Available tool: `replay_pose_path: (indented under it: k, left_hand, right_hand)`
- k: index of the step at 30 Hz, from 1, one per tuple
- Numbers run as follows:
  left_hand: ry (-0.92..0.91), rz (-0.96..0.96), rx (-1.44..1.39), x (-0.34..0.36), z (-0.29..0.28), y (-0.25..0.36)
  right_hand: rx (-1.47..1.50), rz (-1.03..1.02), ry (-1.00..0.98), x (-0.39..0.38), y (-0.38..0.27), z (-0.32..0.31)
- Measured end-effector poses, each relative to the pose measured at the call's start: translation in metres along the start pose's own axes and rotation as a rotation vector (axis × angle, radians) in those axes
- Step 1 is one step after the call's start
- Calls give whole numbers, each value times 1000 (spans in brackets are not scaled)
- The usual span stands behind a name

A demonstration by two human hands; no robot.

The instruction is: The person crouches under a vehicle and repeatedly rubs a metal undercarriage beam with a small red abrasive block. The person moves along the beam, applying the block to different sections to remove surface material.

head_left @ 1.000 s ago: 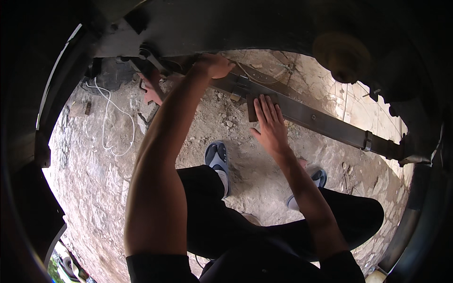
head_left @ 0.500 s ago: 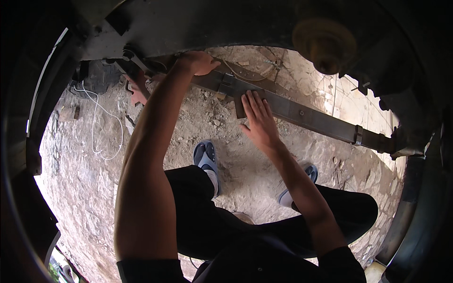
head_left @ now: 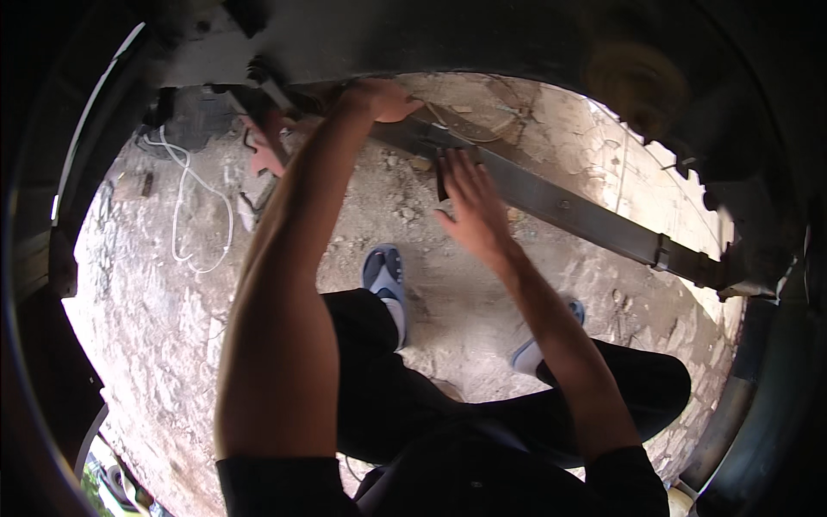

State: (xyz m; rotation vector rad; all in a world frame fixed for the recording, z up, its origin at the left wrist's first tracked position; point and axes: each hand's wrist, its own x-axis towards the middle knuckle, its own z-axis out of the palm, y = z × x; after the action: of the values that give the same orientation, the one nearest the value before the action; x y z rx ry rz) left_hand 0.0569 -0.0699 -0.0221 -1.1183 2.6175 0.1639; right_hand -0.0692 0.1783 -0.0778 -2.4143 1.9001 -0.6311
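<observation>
A long dark metal beam [head_left: 586,215] of square section runs slantwise in front of me, from the upper middle down to the right. My left hand [head_left: 385,99] lies at the beam's left stretch, bent over it as if gripping; most of its fingers are hidden. Further right along the beam, my right hand [head_left: 474,202] rests with straight fingers against its near side and top, slightly smeared by motion. The right hand holds nothing. Beside its fingers, a dark plate hangs from the beam's near side.
A large dark metal body [head_left: 362,43] hangs low over the beam, with a round rusty part [head_left: 637,86] at right. Left of my left arm are a reddish metal piece [head_left: 269,142] and a white cable [head_left: 178,207] on the rubble-strewn ground. My shoes [head_left: 385,276] stand below.
The whole view has shifted a little, so the beam and ground sit differently. Both hands stay on the beam in nearly the same places.
</observation>
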Motion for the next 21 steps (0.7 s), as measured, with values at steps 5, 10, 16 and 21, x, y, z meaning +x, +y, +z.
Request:
replay_pose_path:
  k: [5, 10, 16, 21]
  left_hand:
    - [12, -6, -2, 3, -7, 13]
    - [-37, 7, 27, -5, -11, 7]
    - [-12, -17, -25, -15, -17, 12]
    - [-67, 1, -13, -4, -11, 7]
  right_hand:
    - [-212, 226, 126, -18, 36, 4]
    - [-232, 304, 123, -35, 36, -4]
    - [-199, 187, 57, -41, 33, -11]
    - [-175, 283, 72, -50, 31, -14]
